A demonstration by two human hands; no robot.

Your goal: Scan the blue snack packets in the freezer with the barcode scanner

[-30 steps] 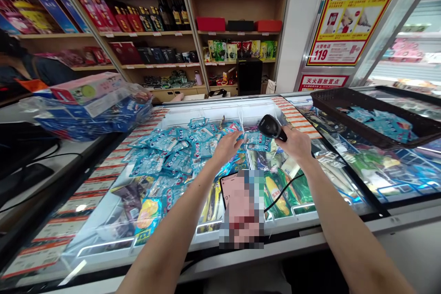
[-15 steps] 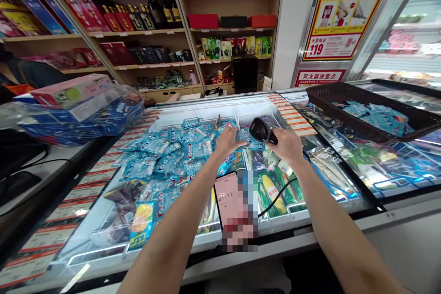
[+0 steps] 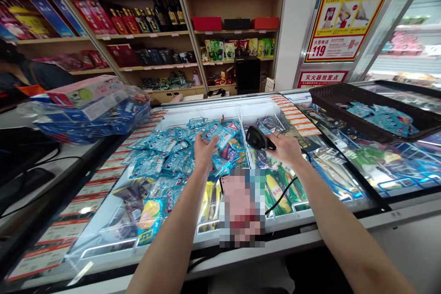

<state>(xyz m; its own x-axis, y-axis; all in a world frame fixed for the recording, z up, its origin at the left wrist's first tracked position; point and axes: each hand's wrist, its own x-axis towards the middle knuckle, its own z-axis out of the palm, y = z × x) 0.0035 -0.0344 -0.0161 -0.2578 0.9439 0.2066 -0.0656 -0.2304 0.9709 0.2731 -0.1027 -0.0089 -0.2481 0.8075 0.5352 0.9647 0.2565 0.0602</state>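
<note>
phone (image 3: 234, 195): we could not read its screen, since pixel blocks (image 3: 257, 193) covered much of it.
blue packet (image 3: 220, 133): we found its small print too tiny to read.
scanner (image 3: 257, 138): we lost most of its handle inside the right hand (image 3: 286, 149).
forearms (image 3: 168, 239): we saw both cut off by the bottom edge.
person (image 3: 44, 71): we saw only a blurred part at the left edge.
</note>
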